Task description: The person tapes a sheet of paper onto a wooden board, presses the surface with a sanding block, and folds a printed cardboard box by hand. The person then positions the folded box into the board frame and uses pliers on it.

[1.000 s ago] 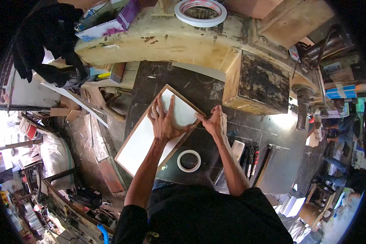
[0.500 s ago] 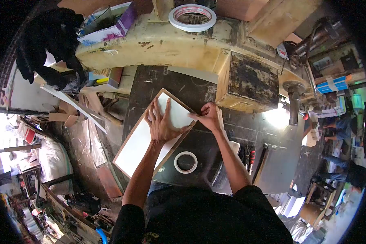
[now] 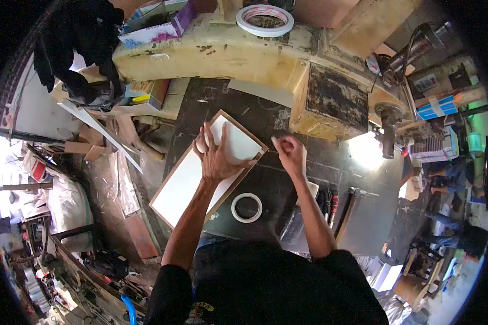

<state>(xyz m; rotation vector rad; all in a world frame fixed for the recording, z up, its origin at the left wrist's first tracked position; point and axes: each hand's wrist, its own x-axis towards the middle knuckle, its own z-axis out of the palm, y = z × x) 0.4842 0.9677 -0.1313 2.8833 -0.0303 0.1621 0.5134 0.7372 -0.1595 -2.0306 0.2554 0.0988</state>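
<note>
A white rectangular panel with brown edges (image 3: 180,187) lies at a slant on the dark worktable (image 3: 200,103). My left hand (image 3: 216,161) rests on it, fingers spread, with the thumb reaching toward its right edge. Just off the panel's right corner, my right hand (image 3: 293,157) is raised with its fingers curled and pinched together. Whatever is between those fingertips, if anything, is too small to make out. A roll of white tape (image 3: 246,220) lies flat on the table below the panel, between my forearms.
A second, larger tape roll (image 3: 244,27) sits on the cream machine arm (image 3: 200,59) across the back. A stained block-shaped housing (image 3: 336,100) overhangs the table at right. Tools with red handles (image 3: 334,203) lie beside my right forearm. People stand far right.
My right hand has come away from the panel's corner, moving right. My left hand stays spread on the panel. The whole view has shifted slightly.
</note>
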